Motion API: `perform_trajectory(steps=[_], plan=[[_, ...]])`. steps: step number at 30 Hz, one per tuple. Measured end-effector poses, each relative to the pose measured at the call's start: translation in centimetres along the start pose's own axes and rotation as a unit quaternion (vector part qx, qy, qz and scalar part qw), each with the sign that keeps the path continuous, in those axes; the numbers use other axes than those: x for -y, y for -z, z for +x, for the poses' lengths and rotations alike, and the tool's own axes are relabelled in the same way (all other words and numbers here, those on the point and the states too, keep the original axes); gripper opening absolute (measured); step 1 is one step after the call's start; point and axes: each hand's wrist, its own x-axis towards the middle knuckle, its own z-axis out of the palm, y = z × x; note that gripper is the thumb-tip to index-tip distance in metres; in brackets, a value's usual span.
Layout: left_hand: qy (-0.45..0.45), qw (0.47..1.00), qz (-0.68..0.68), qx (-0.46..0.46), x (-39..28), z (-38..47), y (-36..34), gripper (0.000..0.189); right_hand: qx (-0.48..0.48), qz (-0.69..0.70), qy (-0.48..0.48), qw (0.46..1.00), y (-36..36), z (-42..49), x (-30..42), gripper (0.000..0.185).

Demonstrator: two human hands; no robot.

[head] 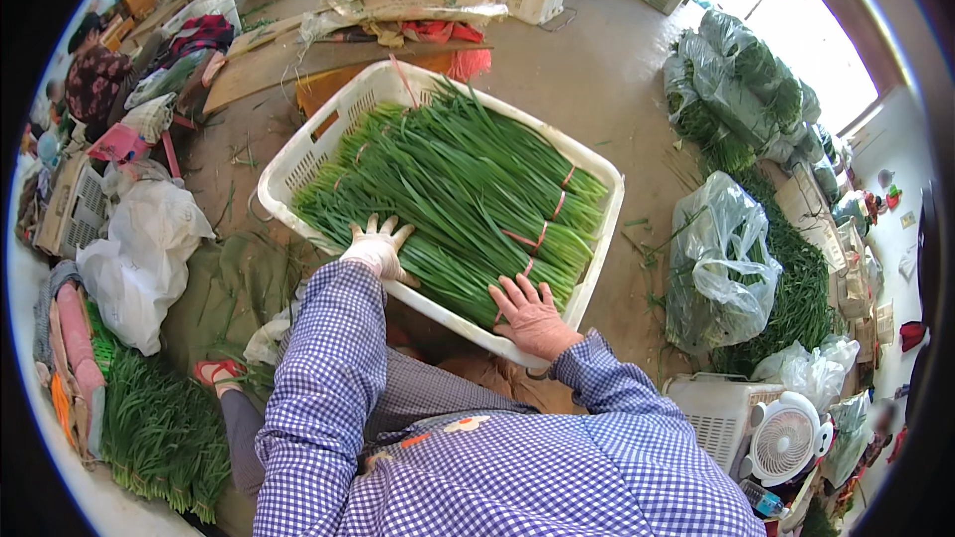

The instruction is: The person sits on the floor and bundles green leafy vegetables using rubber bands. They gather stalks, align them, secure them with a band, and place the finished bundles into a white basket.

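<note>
A white plastic crate [612, 231] is right in front of me, filled with bundles of green leafy stalks [455, 186] that look like garlic chives, tied with reddish bands. My left hand [375, 247], in a pale glove, lies with fingers spread on the leaves at the crate's near left edge. My right hand [533, 317], which looks bare, rests flat on the bundles at the near right corner, its wrist over the rim. Neither hand is closed around anything. Both palms are hidden from view.
Plastic-wrapped bundles [746, 82] and a clear bag of greens [724, 261] lie at right, above a white fan [783, 438]. More chives [164, 425] are at lower left, below a white plastic bag [145, 246]. Boards [261, 67] and sacks lie beyond the crate. A person [97, 78] sits at upper left.
</note>
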Motion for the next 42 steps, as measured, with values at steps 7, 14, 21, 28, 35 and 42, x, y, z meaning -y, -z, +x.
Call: perform_trajectory(steps=[7,14,21,28,35,42], plan=[[-0.002,1.000,-0.021,0.013,0.4,-0.2,0.5,0.123,-0.202,0.074,-0.043,0.976,1.1,3.5,2.1,0.070],[-0.009,1.000,-0.005,0.018,0.6,0.9,-1.0,0.126,-0.153,0.044,-0.028,0.987,-2.3,5.7,3.0,0.073],[-0.008,1.000,0.019,0.017,0.2,0.9,0.4,0.127,-0.163,0.063,-0.034,0.984,-1.4,5.3,1.7,0.065],[-0.011,1.000,0.013,0.023,0.4,1.0,0.2,0.129,-0.330,0.108,-0.206,0.915,0.4,7.9,-6.7,0.066],[-0.008,0.999,0.011,0.048,0.4,1.5,-0.1,0.130,-0.231,0.094,-0.300,0.921,-2.5,11.1,-9.6,0.071],[-0.012,0.997,0.030,0.067,0.3,1.9,0.3,0.131,-0.218,0.113,-0.296,0.923,-2.0,10.6,-9.8,0.061]])
